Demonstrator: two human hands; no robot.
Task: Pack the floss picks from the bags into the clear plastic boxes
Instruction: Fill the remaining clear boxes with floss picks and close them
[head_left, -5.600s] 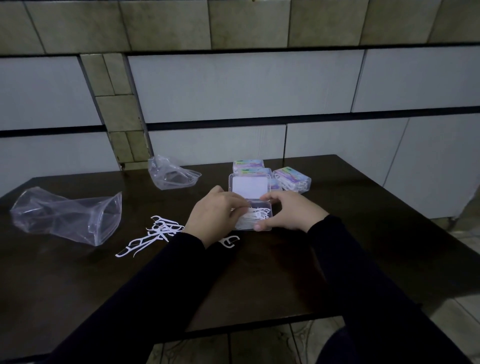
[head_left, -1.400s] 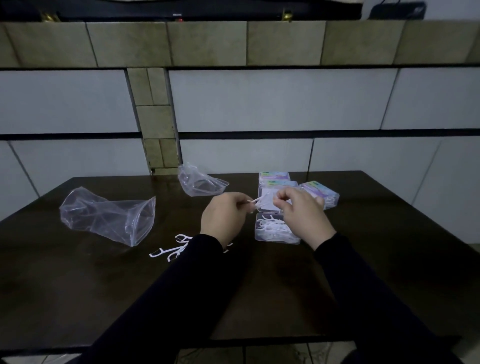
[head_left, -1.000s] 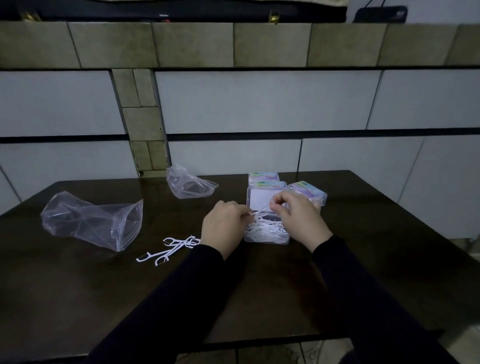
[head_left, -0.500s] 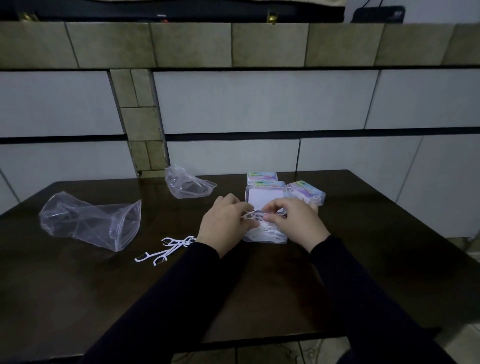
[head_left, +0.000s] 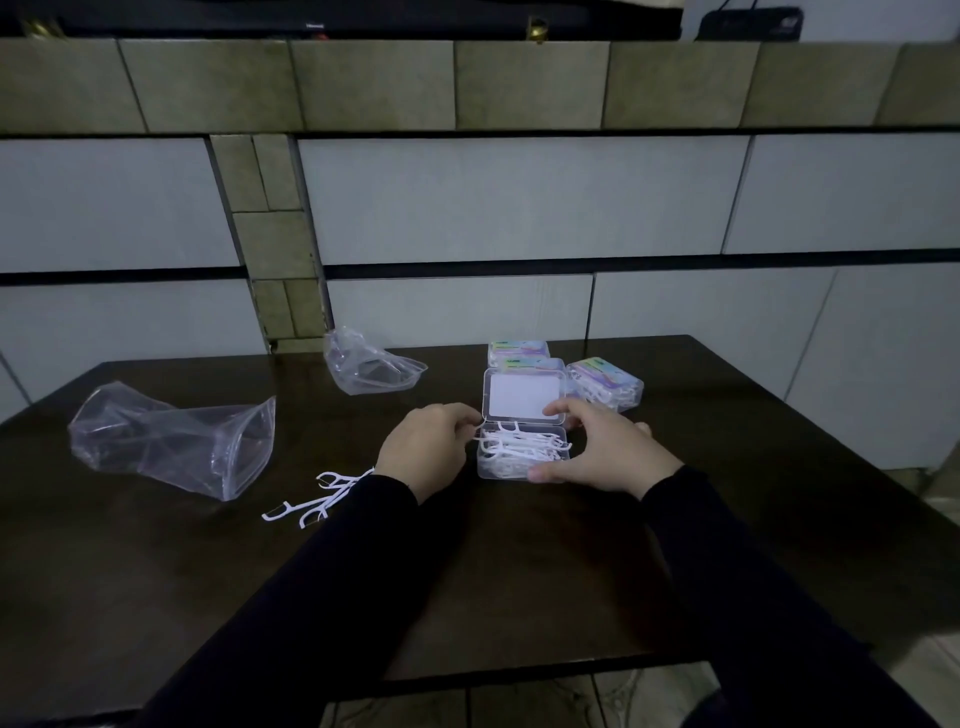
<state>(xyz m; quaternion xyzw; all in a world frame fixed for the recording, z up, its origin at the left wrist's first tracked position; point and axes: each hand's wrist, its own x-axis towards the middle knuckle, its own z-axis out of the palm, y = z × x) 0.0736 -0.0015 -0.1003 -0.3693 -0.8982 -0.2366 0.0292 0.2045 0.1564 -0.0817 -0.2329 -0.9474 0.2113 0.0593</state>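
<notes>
An open clear plastic box stands mid-table, its lid tipped up behind it. White floss picks are heaped inside it. My left hand is at the box's left end, fingers curled, fingertips pinching the ends of the picks there. My right hand grips the box's right side, thumb on the front corner and forefinger by the lid's edge. A few loose floss picks lie on the table, left of my left wrist.
A large empty clear bag lies at the left and a smaller one at the back. Closed filled boxes sit behind the open box. The dark table ends near my body and on the right.
Both hands held picks above the box; they have lowered them in. My right hand has moved to grip the box's right side, and my left stays at its left end.
</notes>
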